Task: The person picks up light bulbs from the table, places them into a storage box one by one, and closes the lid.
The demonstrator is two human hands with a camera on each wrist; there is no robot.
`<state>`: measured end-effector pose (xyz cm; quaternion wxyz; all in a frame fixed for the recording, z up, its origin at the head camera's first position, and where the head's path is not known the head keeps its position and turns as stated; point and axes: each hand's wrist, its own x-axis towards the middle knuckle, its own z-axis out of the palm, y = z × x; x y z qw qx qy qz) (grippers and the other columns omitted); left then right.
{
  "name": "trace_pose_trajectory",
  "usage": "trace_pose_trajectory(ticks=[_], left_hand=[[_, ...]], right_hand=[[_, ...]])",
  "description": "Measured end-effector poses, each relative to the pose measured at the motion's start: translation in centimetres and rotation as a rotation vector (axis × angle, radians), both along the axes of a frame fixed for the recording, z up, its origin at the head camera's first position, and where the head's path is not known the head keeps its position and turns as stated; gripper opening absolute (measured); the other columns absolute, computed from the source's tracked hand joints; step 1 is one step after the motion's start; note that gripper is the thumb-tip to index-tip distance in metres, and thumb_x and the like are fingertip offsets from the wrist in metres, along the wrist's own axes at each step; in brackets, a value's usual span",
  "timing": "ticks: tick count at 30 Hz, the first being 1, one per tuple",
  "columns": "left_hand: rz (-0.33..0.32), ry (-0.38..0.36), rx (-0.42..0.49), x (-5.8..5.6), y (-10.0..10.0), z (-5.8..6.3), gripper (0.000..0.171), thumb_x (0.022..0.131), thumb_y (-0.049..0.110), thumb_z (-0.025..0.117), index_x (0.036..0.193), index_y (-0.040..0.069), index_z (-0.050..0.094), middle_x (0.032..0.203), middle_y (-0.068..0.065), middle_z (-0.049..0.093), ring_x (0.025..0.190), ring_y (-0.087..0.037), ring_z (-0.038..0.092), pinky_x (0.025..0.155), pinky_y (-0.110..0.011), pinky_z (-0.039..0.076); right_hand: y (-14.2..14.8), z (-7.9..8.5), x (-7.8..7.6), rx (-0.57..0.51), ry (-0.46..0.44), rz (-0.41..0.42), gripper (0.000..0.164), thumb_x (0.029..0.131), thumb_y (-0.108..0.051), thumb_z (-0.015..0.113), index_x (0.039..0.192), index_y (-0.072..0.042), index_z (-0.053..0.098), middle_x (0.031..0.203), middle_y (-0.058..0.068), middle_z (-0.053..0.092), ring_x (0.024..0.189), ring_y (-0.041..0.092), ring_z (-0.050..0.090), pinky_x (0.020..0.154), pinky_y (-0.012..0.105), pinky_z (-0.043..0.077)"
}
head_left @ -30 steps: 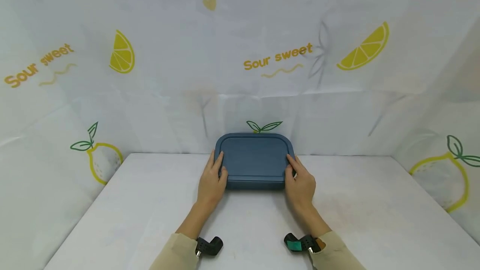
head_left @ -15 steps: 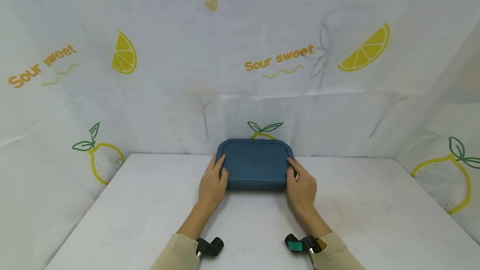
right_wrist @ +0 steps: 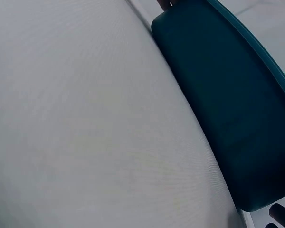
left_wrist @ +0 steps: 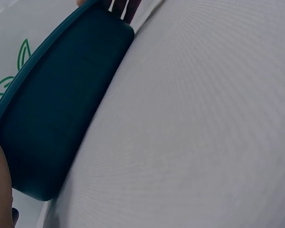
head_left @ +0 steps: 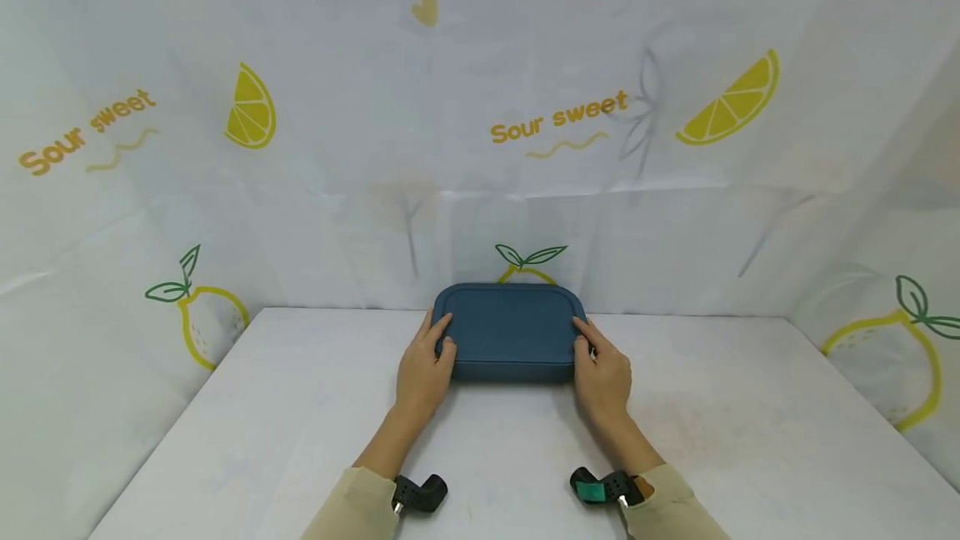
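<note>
A dark blue box with rounded corners and a flat lid, like a lunch box [head_left: 513, 327], sits at the back of the white table in the head view. My left hand [head_left: 422, 369] grips its left side, thumb near the front corner and fingers along the edge. On the opposite side my right hand [head_left: 603, 369] holds it the same way. The left wrist view shows the long front wall of the lunch box [left_wrist: 61, 99] low against the table. In the right wrist view the lunch box [right_wrist: 232, 109] spans between both hands, and some fingers are hidden behind it.
The white table [head_left: 300, 440] ends just behind the box at a white cloth backdrop [head_left: 337, 215] printed with lemons and words. Cloth also hangs along both sides. A black wrist camera [head_left: 420, 492] is strapped to each forearm below beige sleeves.
The far edge of the lunch box has come down, so its lid lies flatter and more of the printed lemon behind shows. Both hands keep their grip in nearly the same place.
</note>
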<state>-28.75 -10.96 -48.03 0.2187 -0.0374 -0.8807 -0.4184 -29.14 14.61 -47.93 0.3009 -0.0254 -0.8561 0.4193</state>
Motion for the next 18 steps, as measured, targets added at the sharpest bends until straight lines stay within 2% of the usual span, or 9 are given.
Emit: trace_pose_trajectory(ticks=[2, 5, 7, 9, 11, 15, 18], left_hand=[[-0.004, -0.004, 0.007, -0.04, -0.05, -0.05, 0.045, 0.102, 0.026, 0.047, 0.145, 0.019, 0.057, 0.161, -0.017, 0.039, 0.146, -0.036, 0.043, 0.116, -0.056, 0.041], [-0.007, -0.007, 0.020, -0.12, -0.10, -0.03, 0.045, 0.101, 0.025, 0.047, 0.144, 0.020, 0.058, 0.160, -0.017, 0.040, 0.145, -0.037, 0.044, 0.115, -0.056, 0.042], [-0.005, -0.011, 0.027, -0.15, -0.10, 0.03, 0.045, 0.101, 0.026, 0.047, 0.144, 0.021, 0.058, 0.160, -0.016, 0.040, 0.144, -0.037, 0.045, 0.114, -0.056, 0.043], [-0.003, -0.013, 0.036, -0.18, -0.08, 0.07, 0.045, 0.101, 0.026, 0.047, 0.144, 0.021, 0.058, 0.160, -0.015, 0.040, 0.144, -0.037, 0.045, 0.114, -0.056, 0.043], [-0.002, -0.022, 0.038, -0.18, -0.05, 0.08, 0.045, 0.101, 0.026, 0.047, 0.144, 0.021, 0.058, 0.161, -0.014, 0.039, 0.145, -0.036, 0.044, 0.115, -0.056, 0.042], [-0.003, -0.029, 0.039, -0.18, -0.01, -0.09, 0.045, 0.101, 0.027, 0.047, 0.144, 0.022, 0.057, 0.161, -0.014, 0.039, 0.145, -0.036, 0.045, 0.116, -0.056, 0.041], [-0.006, -0.015, 0.050, -0.20, -0.02, -0.24, 0.044, 0.101, 0.027, 0.048, 0.144, 0.022, 0.058, 0.160, -0.015, 0.040, 0.144, -0.037, 0.045, 0.115, -0.056, 0.042]], right_hand=[[0.00, 0.06, 0.10, -0.010, -0.010, 0.010, 0.039, 0.101, -0.014, 0.047, 0.134, -0.012, 0.067, 0.139, 0.011, 0.064, 0.121, 0.031, 0.067, 0.071, 0.032, 0.048], [0.00, 0.19, 0.11, -0.028, -0.016, 0.024, 0.038, 0.101, -0.013, 0.047, 0.134, -0.012, 0.067, 0.140, 0.011, 0.063, 0.123, 0.031, 0.065, 0.066, 0.030, 0.045], [0.02, 0.23, 0.06, -0.041, -0.015, 0.030, 0.038, 0.101, -0.013, 0.048, 0.133, -0.011, 0.068, 0.139, 0.011, 0.063, 0.109, 0.032, 0.070, 0.058, 0.026, 0.035], [0.05, 0.25, 0.02, -0.048, -0.005, 0.036, 0.037, 0.100, -0.012, 0.048, 0.132, -0.011, 0.068, 0.139, 0.012, 0.063, 0.092, 0.031, 0.068, 0.054, 0.025, 0.028], [0.08, 0.20, 0.01, -0.050, 0.004, 0.036, 0.037, 0.100, -0.011, 0.049, 0.132, -0.011, 0.069, 0.138, 0.012, 0.064, 0.074, 0.029, 0.060, 0.052, 0.023, 0.027], [0.15, 0.10, 0.06, -0.056, 0.005, 0.036, 0.037, 0.100, -0.011, 0.050, 0.131, -0.012, 0.069, 0.137, 0.012, 0.064, 0.056, 0.016, 0.039, 0.048, 0.024, 0.026], [0.20, 0.04, 0.06, -0.057, -0.006, 0.038, 0.037, 0.100, -0.012, 0.049, 0.132, -0.013, 0.069, 0.138, 0.012, 0.064, 0.049, 0.008, 0.030, 0.046, 0.023, 0.025]])
